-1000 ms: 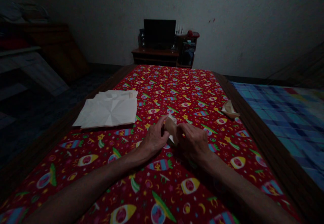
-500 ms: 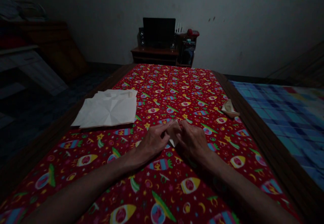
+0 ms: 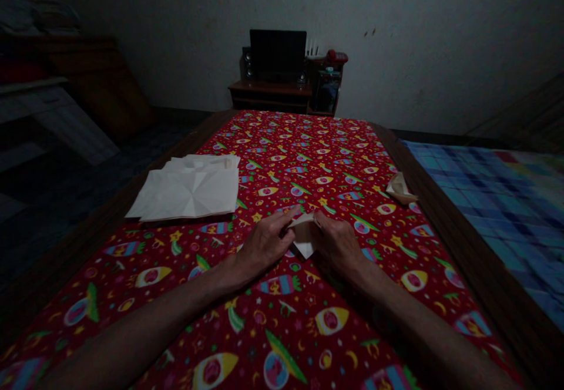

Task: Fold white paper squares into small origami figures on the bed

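A small folded piece of white paper (image 3: 305,238) lies on the red patterned tablecloth (image 3: 308,155) in the middle of the table. My left hand (image 3: 265,242) pinches its left side with closed fingers. My right hand (image 3: 338,243) grips its right side the same way. Both forearms rest on the cloth. To the left, apart from my hands, a stack of creased white paper sheets (image 3: 189,188) lies flat.
A small folded paper figure (image 3: 399,187) sits near the table's right edge. Beyond the right edge is a blue checked surface (image 3: 493,202). A dark screen (image 3: 277,55) stands on a low wooden cabinet against the far wall. The room is dim.
The folded paper stood upright between my fingers a second ago. It has since been laid lower and flatter on the cloth, with both hands still on it.
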Available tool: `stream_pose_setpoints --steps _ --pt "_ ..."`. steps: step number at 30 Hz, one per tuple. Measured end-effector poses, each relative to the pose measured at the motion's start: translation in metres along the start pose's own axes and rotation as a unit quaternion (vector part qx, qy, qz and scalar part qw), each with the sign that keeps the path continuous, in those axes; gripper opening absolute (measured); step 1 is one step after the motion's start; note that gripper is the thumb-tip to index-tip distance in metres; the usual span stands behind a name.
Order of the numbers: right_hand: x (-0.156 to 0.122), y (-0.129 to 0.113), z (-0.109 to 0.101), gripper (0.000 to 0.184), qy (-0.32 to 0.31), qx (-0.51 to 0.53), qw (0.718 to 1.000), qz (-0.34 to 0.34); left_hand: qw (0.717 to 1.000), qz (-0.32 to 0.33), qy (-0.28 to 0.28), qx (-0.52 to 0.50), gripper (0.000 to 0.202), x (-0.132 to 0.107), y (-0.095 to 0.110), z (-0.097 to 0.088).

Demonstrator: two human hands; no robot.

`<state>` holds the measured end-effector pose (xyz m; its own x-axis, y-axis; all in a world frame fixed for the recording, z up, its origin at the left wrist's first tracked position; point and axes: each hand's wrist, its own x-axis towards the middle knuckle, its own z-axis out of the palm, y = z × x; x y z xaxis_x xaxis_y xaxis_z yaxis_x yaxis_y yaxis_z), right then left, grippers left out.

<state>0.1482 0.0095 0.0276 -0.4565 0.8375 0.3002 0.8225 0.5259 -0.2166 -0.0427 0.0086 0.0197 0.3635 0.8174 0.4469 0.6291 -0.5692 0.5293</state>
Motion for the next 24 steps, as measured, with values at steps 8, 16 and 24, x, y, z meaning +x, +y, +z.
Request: stream_pose_setpoints --steps 8,16,24 --pt "-0.012 0.007 -0.002 0.030 0.033 -0.074 0.996 -0.030 0.994 0.104 -0.044 0.006 0.028 -0.006 -0.011 -0.002" --pt "-0.016 0.013 0.006 0.032 0.048 -0.055 0.994 -0.082 0.982 0.154 -0.089 0.061 0.036 0.003 -0.004 0.004" --pt "-0.041 0.020 -0.005 0.028 0.065 -0.077 0.987 -0.126 0.959 0.182 -0.137 0.166 0.027 0.000 0.003 0.002"
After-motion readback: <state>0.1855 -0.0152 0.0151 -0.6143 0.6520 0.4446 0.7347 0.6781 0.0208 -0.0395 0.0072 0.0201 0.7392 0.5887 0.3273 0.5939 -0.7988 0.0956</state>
